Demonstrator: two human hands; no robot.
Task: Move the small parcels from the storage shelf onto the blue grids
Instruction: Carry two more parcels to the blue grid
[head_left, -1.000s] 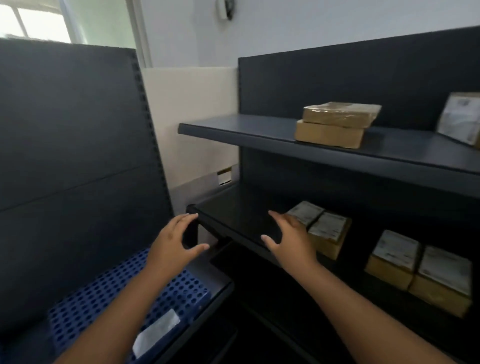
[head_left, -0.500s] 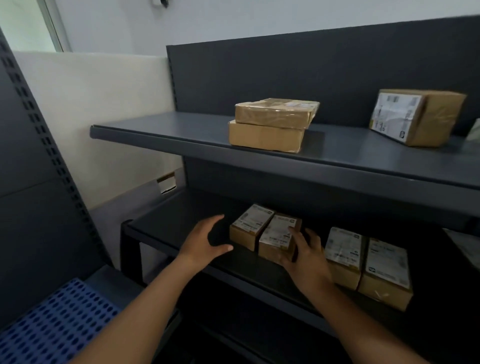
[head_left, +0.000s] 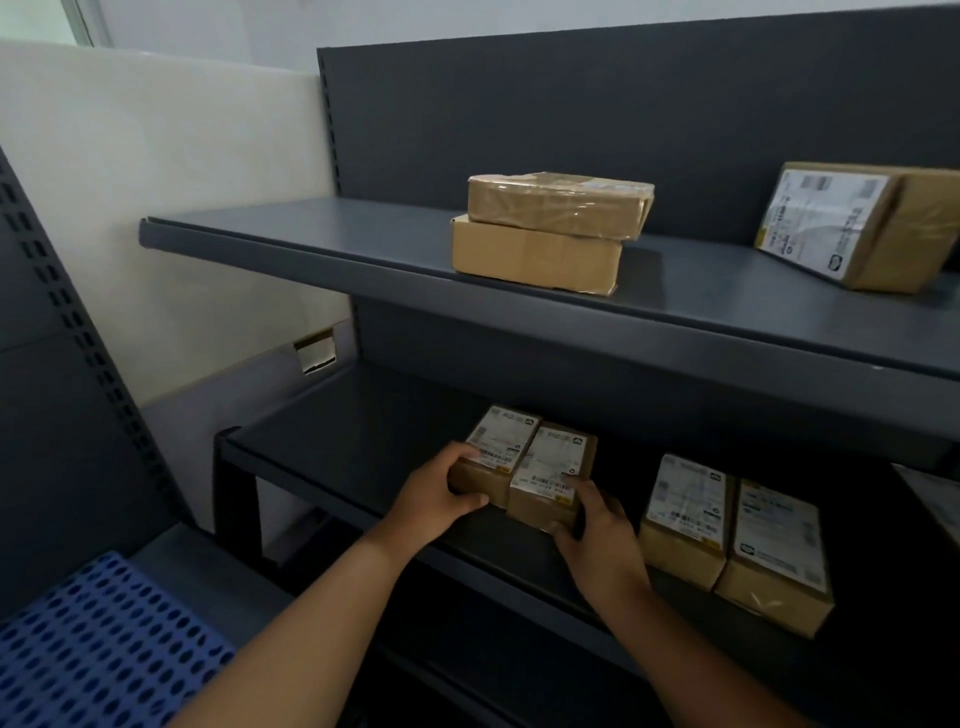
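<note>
1. My left hand (head_left: 439, 501) grips the left small brown cardboard parcel (head_left: 496, 452), which has a white label on top. The fingers curl over its near-left corner and the thumb lies on the front face.
2. My right hand (head_left: 602, 540) grips the right small brown cardboard parcel (head_left: 553, 470). The thumb is at the lower front edge and the fingers wrap its right side.
3. The two parcels touch each other on the dark lower shelf (head_left: 337, 447), near its front edge. The blue perforated plastic grid (head_left: 104, 644) is down-left, well apart.
4. Handling guess: light, stiff boxes with slightly slick taped card. Hold across the short sides, not by the label. One per hand looks fine.
5. Two more small labelled parcels (head_left: 685, 519) lie just right on the same shelf, touching each other.
6. The dark upper shelf (head_left: 311, 244) overhangs, so I'd pull out low and towards me before lifting, or my knuckles could hit it.
7. The upper shelf carries two stacked flat brown boxes (head_left: 545, 234) and a bigger labelled box (head_left: 857, 223).
8. Room: white wall panel (head_left: 182, 208) behind left, dim light.
</note>
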